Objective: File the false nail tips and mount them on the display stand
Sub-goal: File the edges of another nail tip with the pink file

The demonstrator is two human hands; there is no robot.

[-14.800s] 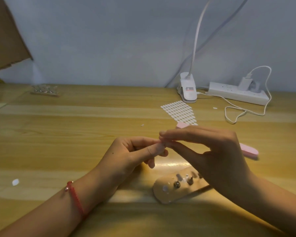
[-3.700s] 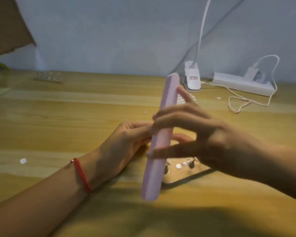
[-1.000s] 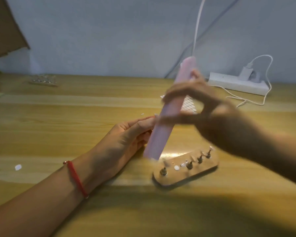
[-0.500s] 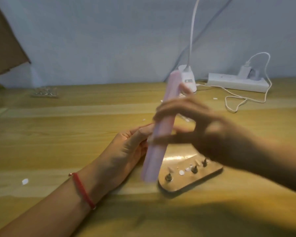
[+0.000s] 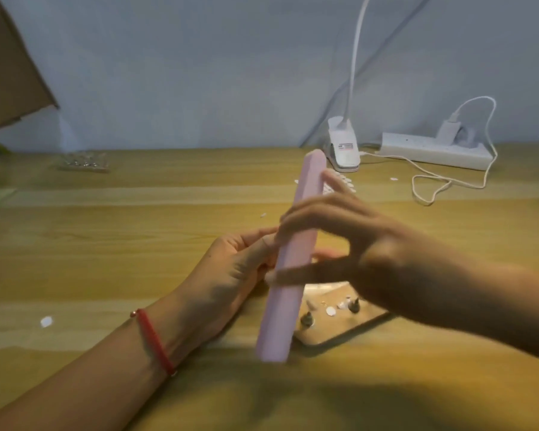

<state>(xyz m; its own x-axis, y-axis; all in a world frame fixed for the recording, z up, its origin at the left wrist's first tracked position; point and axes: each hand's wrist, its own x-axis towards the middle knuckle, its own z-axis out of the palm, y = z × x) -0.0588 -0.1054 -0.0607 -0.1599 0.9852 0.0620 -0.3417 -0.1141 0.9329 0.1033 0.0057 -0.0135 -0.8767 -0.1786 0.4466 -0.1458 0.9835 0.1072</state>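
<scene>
While the right hand grips the pink nail file, what the left hand holds is hidden.

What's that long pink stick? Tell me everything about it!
The nail file is a long, flat, pale pink bar with tapered ends and a matte look. It is held nearly upright above the table, top leaning slightly right. The right hand pinches its middle between thumb and fingers. The left hand meets its left edge with its fingertips. Its lower end overlaps the wooden display stand in the picture.
</scene>
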